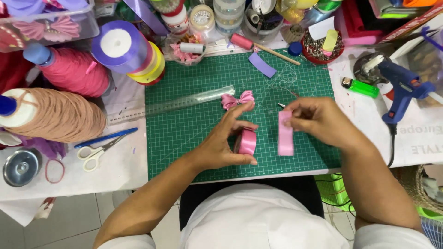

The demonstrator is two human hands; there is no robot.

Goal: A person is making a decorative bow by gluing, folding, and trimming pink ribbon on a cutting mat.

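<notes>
hands [272,133] partly hide pink ribbon roll [247,142].

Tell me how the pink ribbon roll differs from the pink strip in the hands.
The pink ribbon roll is wound in a coil; the pink strip hangs flat and straight. The roll sits in the left hand against the green cutting mat; the strip is pinched at its top by the right hand. Both are glossy pink ribbon.
</notes>
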